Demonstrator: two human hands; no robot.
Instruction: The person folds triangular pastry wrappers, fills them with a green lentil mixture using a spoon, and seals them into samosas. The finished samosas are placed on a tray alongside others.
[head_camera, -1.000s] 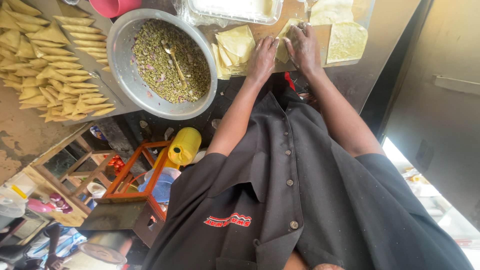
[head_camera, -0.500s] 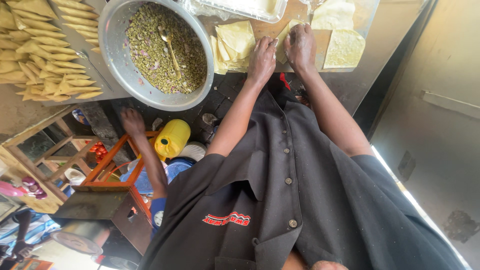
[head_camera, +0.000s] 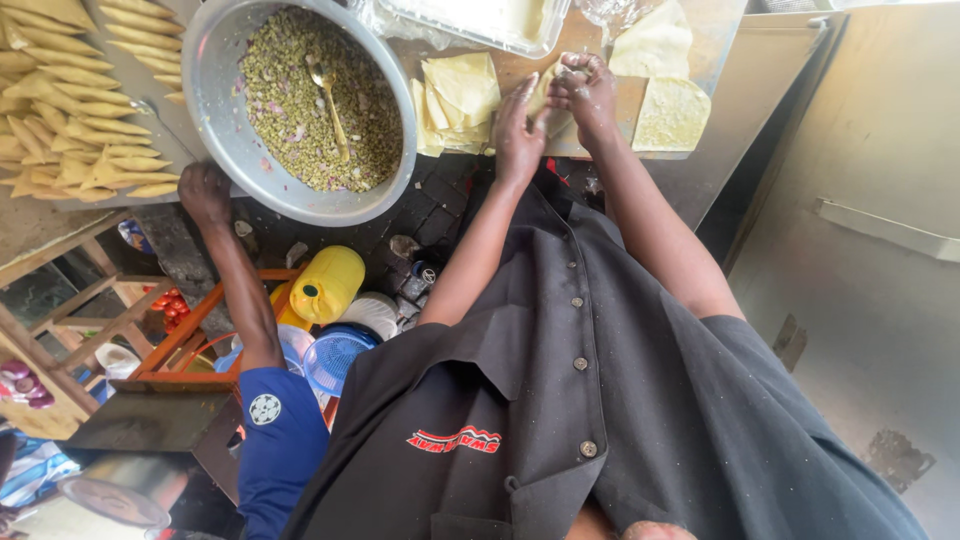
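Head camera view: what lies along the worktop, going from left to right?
Folded pastry pieces → metal bowl of green filling with a spoon → stack of pastry sheets → left hand → right hand → single pastry sheet.

yellow jerrycan (head_camera: 325, 284): lay near left of centre, black cap | clear plastic tub (head_camera: 470, 20): stood far centre, pale contents | red-and-white chest logo (head_camera: 455, 440): sat near, on the black shirt | round white sleeve badge (head_camera: 264, 409): on blue sleeve, near left
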